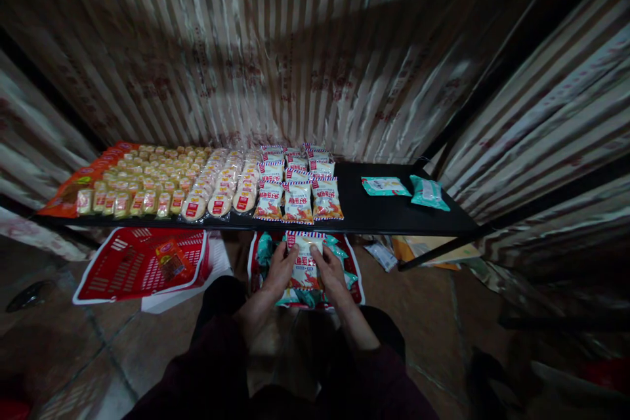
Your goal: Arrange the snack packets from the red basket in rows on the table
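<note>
Between my two hands is a snack bag (304,264) with a striped top edge and a red-orange lower part. My left hand (280,270) grips its left side, and my right hand (331,270) grips its right side, thumbs on the front. Below the bag is a red basket (361,289) with teal packets (301,297) in it. On the black shelf (354,200) just beyond, similar snack bags (298,200) stand in rows.
Left along the shelf are rows of round wrapped crackers (220,200), small yellow packs (142,197) and an orange bag (73,193). Two teal packets (385,186) lie at right. A red basket (123,266) holding an orange packet is on the floor. Striped curtains (295,46) hang around.
</note>
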Demonstrator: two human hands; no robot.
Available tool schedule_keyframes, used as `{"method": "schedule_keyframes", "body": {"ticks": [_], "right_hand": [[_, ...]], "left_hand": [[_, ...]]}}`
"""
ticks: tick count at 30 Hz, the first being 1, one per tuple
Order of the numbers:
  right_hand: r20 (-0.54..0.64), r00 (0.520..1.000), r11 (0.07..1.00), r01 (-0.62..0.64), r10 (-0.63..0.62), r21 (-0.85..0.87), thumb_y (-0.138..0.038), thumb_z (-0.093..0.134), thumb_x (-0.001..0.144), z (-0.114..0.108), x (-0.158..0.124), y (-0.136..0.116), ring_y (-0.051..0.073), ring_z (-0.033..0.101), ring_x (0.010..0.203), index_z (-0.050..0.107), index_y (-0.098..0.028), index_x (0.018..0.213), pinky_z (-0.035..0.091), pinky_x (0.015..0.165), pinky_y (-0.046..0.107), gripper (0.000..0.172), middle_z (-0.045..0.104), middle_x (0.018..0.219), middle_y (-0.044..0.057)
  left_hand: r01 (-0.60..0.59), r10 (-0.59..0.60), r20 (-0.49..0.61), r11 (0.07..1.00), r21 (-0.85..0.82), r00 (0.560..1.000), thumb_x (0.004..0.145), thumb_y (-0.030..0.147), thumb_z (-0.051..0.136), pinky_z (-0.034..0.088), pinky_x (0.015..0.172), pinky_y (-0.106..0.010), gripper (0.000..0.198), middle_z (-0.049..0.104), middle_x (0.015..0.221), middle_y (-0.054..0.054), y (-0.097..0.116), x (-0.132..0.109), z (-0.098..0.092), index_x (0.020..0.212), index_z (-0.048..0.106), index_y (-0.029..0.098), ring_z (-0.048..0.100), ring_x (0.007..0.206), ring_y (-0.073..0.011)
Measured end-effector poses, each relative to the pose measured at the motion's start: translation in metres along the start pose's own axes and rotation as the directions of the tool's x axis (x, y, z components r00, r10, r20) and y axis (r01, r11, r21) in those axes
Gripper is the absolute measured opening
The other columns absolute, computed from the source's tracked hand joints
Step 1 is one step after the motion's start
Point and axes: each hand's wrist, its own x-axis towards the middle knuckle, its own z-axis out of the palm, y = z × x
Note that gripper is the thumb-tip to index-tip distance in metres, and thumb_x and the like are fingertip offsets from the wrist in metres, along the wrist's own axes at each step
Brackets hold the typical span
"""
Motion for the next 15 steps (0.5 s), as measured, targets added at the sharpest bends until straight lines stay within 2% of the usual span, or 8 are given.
{"method": "schedule_keyframes", "body": {"ticks": [6,11,15], "right_hand": [[-0.025,0.999,0.999,0.036,-0.037,-0.03,-0.06,0.067,0.069,-0.008,0.015,-0.001,0.025,0.068,0.079,0.065,-0.023,0.103,0.055,0.067,0.036,0.05,0.073,0.093,0.005],[-0.009,0.999,0.999,0.047,-0.047,0.006,-0.059,0.067,0.07,-0.009,0.025,-0.008,0.025,0.068,0.078,0.063,-0.023,0.113,0.055,0.069,0.036,0.056,0.074,0.092,0.005],[0.007,0.996,0.994,0.09,-0.09,-0.056,-0.058,0.064,0.074,-0.011,0.028,-0.017,0.025,0.068,0.083,0.063,-0.023,0.113,0.054,0.072,0.036,0.053,0.073,0.095,0.006]], "left_hand": [[-0.011,0.018,0.091,0.997,-0.079,0.996,0.075,0.054,0.063,0.051,0.085,-0.032,0.042,0.069,0.102,-0.004,-0.001,0.007,0.005,0.1,0.058,0.021,0.064,0.094,-0.0196],[-0.014,0.026,0.112,0.995,-0.104,0.993,0.071,0.051,0.069,0.05,0.088,-0.037,0.049,0.067,0.109,-0.01,-0.004,0.009,0.01,0.106,0.057,0.018,0.064,0.097,-0.0227],[-0.051,0.059,0.087,0.994,-0.096,0.994,0.073,0.051,0.068,0.05,0.089,-0.036,0.048,0.066,0.112,-0.011,-0.001,0.012,0.017,0.107,0.057,0.018,0.064,0.1,-0.0231]]}}
